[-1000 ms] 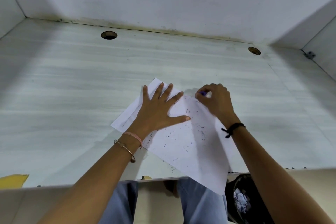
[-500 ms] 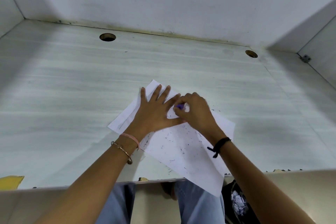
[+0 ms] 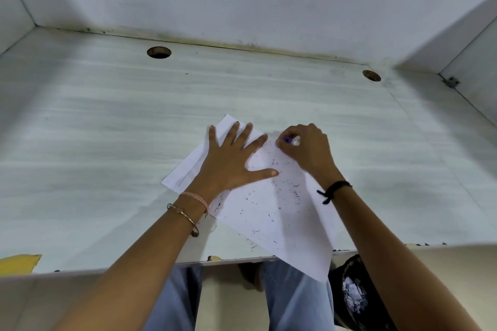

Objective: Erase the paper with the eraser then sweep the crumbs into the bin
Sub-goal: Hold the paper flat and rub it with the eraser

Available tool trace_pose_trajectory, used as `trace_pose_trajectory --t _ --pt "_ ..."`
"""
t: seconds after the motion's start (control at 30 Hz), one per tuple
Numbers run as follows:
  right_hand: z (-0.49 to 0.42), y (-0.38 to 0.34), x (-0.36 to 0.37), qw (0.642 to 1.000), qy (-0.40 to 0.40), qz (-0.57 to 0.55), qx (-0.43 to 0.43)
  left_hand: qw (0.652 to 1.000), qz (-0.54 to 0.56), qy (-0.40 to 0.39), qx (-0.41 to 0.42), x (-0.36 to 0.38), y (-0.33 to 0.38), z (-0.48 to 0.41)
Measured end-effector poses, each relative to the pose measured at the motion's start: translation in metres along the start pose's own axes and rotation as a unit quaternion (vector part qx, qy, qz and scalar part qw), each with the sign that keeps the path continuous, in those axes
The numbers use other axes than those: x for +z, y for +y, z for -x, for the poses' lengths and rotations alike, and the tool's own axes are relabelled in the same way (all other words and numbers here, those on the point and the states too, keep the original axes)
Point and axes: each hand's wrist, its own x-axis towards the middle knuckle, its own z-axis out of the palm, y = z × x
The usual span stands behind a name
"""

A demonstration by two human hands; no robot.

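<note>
A white sheet of paper (image 3: 274,212) lies askew on the pale desk (image 3: 107,142), its near corner hanging over the front edge. Dark eraser crumbs (image 3: 282,191) are scattered across it. My left hand (image 3: 234,161) presses flat on the paper's left part, fingers spread. My right hand (image 3: 306,150) pinches a small purple and white eraser (image 3: 290,140) against the paper's far right edge. A black bin (image 3: 357,298) with crumpled white scraps inside stands on the floor below the desk edge, under my right forearm.
Two round cable holes (image 3: 159,52) (image 3: 371,75) sit near the back wall. A yellow scrap (image 3: 18,263) shows at the desk's front left edge. White side walls enclose the desk. My legs in blue jeans (image 3: 293,301) are below the edge.
My right hand rubbed the eraser leftward toward my left thumb, then back to the right and far edge of the paper. My left hand stayed pressed on the sheet.
</note>
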Motion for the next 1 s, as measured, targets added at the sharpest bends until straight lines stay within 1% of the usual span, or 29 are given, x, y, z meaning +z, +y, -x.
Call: trace_pose_trajectory --t 0.03,0.07,0.1,0.2,0.23,0.27,0.33,0.4,0.43,0.47,0.53,0.6,0.63,0.67,0.73,0.8,0.87,0.93,0.97,1.0 --pt "-0.003 0.0 -0.003 1.0 0.005 -0.002 0.015 1.0 0.0 0.0 0.0 0.0 0.0 0.0" --pt "-0.003 -0.004 -0.002 1.0 0.0 -0.005 0.012 1.0 -0.002 0.0 0.0 0.0 0.0 0.0" --pt "0.002 -0.013 0.003 1.0 -0.013 -0.01 -0.012 1.0 -0.006 0.0 0.001 0.0 -0.001 0.0" --pt "0.029 -0.041 0.018 0.991 -0.087 -0.033 -0.092 0.999 -0.038 -0.01 0.013 0.0 -0.003 0.0" --pt "0.03 -0.041 0.018 0.991 -0.082 -0.021 -0.106 0.999 -0.037 -0.015 0.014 0.0 -0.003 0.0" --pt "0.026 -0.034 0.015 0.993 -0.063 -0.002 -0.098 0.999 -0.028 -0.017 0.01 0.0 -0.002 0.0" --pt "0.008 -0.012 0.005 0.998 -0.022 0.024 -0.044 1.0 -0.002 -0.015 0.001 -0.001 -0.002 0.0" --pt "-0.006 0.005 -0.005 1.0 -0.006 0.01 0.012 1.0 0.005 -0.011 0.002 -0.002 -0.001 0.0" --pt "-0.007 0.005 -0.006 1.0 -0.007 -0.001 0.013 1.0 0.002 -0.006 0.004 -0.002 -0.001 0.0" --pt "-0.003 -0.002 -0.003 1.0 -0.015 -0.01 -0.005 1.0 -0.005 -0.002 0.005 -0.002 -0.001 0.0" --pt "0.014 -0.02 0.009 0.996 -0.055 -0.03 -0.06 1.0 -0.023 -0.002 0.005 -0.001 -0.002 -0.001" --pt "0.026 -0.029 0.016 0.991 -0.082 -0.03 -0.103 0.999 -0.038 -0.006 0.007 -0.001 -0.002 -0.002" --pt "0.023 -0.024 0.015 0.992 -0.072 -0.024 -0.1 0.999 -0.033 -0.009 0.003 -0.002 -0.002 -0.002" --pt "0.016 -0.015 0.013 0.995 -0.049 -0.024 -0.081 1.0 -0.019 -0.011 -0.001 -0.002 -0.001 -0.002" --pt "0.003 0.004 0.002 0.999 -0.009 -0.041 -0.013 1.0 0.002 -0.005 -0.004 -0.004 0.001 0.0" --pt "-0.005 0.011 -0.003 0.997 0.005 -0.057 0.043 1.0 0.002 -0.004 -0.001 -0.006 0.001 0.003" --pt "-0.007 0.009 -0.002 0.998 0.01 -0.04 0.052 1.0 0.007 -0.013 0.001 -0.009 0.001 0.003" --pt "-0.001 0.005 0.0 0.998 0.016 -0.047 0.045 0.999 0.023 -0.026 0.0 -0.013 -0.001 0.002" --pt "0.004 0.003 0.001 0.997 0.026 -0.065 0.036 0.999 0.046 -0.024 -0.001 -0.016 -0.003 0.001" --pt "0.012 0.0 0.004 0.995 0.04 -0.092 0.025 0.996 0.094 -0.009 -0.005 -0.016 -0.005 -0.001"
